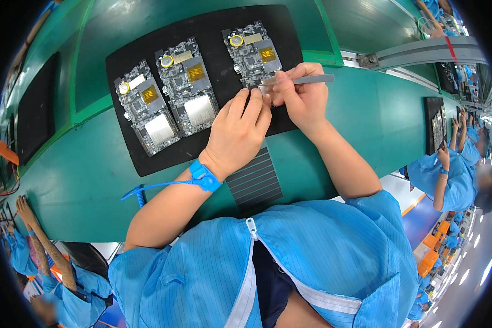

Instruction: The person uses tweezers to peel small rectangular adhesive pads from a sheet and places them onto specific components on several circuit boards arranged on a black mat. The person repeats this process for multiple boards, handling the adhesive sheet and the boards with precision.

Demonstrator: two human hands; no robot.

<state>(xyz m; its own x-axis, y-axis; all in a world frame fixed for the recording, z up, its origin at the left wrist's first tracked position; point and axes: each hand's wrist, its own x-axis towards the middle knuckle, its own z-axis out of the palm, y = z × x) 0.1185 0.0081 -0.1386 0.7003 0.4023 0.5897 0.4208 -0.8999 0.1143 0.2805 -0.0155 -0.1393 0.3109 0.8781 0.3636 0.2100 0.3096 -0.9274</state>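
Note:
A black mat (202,147) bears several circuit boards: a left board (142,104), a middle board (183,82) and, set apart, a right board (254,54). Each carries a round yellow-rimmed coin cell and an amber patch; silver shields show on the left and middle ones. My left hand (238,128) has its bent fingers closed at the lower end of the right board, hiding that part. Pinched in my right hand (303,101) are flat grey tweezers (314,79), tips pointing left to the same spot. What lies under the tips is hidden by my fingers.
A sheet of black strips (255,180) lies on the green table (361,120) close to my body. A blue wrist strap (205,176) with a cord hangs from my left wrist. Co-workers in blue sit at both sides; a black tray (435,126) stands at right.

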